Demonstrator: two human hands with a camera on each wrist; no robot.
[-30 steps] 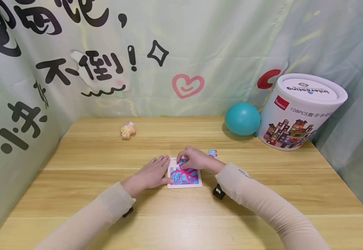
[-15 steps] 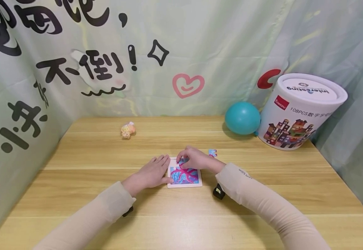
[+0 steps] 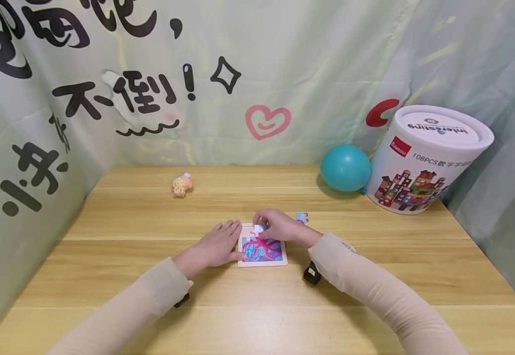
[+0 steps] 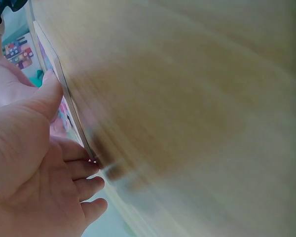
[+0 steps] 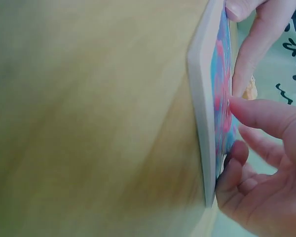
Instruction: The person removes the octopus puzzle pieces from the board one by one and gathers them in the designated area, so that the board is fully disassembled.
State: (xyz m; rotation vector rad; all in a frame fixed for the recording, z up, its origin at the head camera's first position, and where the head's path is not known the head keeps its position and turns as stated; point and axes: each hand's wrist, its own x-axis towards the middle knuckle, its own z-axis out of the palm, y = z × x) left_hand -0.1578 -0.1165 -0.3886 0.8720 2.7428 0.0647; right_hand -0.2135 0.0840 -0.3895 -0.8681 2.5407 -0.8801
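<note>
Right hand (image 3: 277, 226) pinches puzzle piece (image 3: 258, 230); puzzle board (image 3: 262, 264) underneath.

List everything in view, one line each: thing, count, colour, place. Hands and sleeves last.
table: 1, light wood, below the board
backdrop cloth: 1, pale green, behind the table
lettering: several characters, black, on the cloth
tub: 1, white, back right
balloon: 1, teal, left of the tub
figurine: 1, peach and yellow, back left
jigsaw board: 1, pink and blue, pale frame, table middle
held puzzle piece: 1, pale, over the board's far side
loose puzzle piece: 1, blue and pink, beyond the board's right side, partly hidden
wrist devices: 2, black, under the wrists
sleeves: 2, beige, both arms
left hand: 1, board's left edge
right hand: 1, pinching the held piece
</note>
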